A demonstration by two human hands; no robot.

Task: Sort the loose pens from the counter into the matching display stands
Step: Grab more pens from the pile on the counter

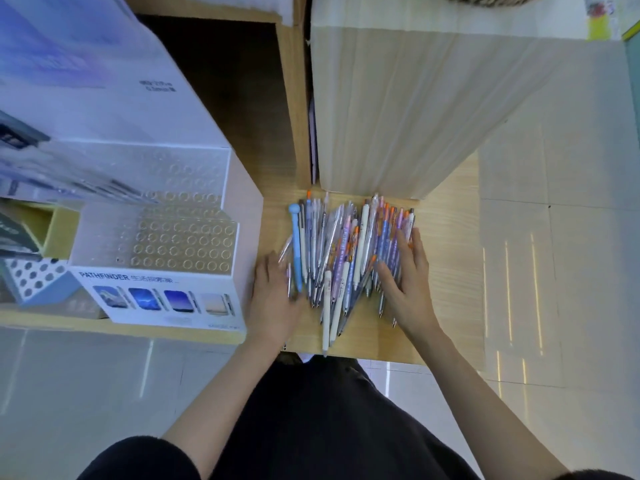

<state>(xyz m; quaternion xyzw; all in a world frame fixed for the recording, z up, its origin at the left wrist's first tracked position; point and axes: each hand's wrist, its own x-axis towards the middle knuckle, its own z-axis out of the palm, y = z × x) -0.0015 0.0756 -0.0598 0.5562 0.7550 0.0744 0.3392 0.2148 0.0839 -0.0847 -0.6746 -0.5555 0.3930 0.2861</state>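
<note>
Pens [346, 251] by the dozen lie heaped on a wooden counter [446, 271], just to the right of a white display stand [156, 275] whose front rows of round holes show no pens. A smaller blue stand [33, 278] sits just left of the white one.

The person's left hand [273, 299] lies between the white stand and the heap, at the heap's near-left edge beside a blue pen with a ball top [295, 251]. Blur hides whether its fingers are pinching anything, so I cannot tell its grip. On the side of the heap away from the stand, the right hand [405, 282] lies flat on the pens with straight, spread fingers, pressing and holding nothing.

The pens look light, stiff and smooth-barrelled, likely to roll or slide once the pile is disturbed. They lie roughly side by side, tips mostly toward the person, with some crossing others. A long white one [326, 313] reaches the counter's near edge and could drop off.

Each is probably best taken at mid-barrel between thumb and fingertips, from the top of the pile first. Clips may snag neighbouring pens.
</note>
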